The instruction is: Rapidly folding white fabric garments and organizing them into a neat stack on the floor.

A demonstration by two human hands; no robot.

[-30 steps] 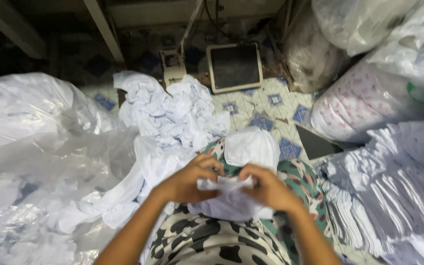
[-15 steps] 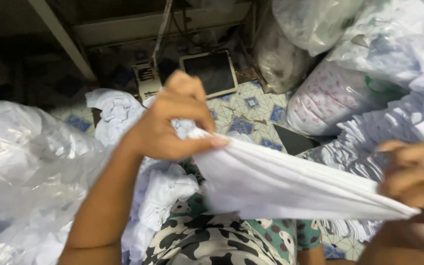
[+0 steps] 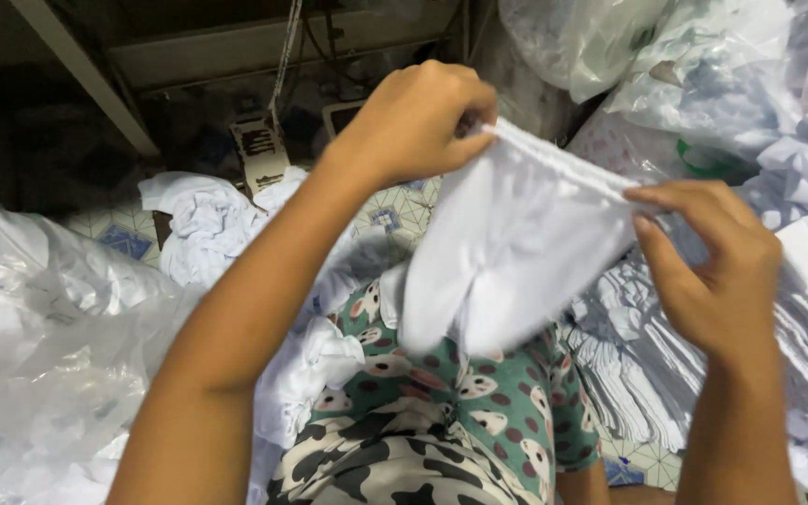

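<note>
Held up between 2 hands above the lap: a small white garment point(image 3: 507, 252), its gathered top edge stretched from upper left down to lower right, body hanging below. Left hand point(image 3: 418, 117) closed in a pinch on the higher end of that edge; right hand point(image 3: 708, 266) pinching the lower end between thumb and fingers. Long axis along the edge, both hands touching it, left one higher and farther out. Below, patterned green trousers point(image 3: 479, 411); to the right, a stack of white cloth point(image 3: 797, 346); to the left, a clear plastic bag point(image 3: 39, 327).
</note>
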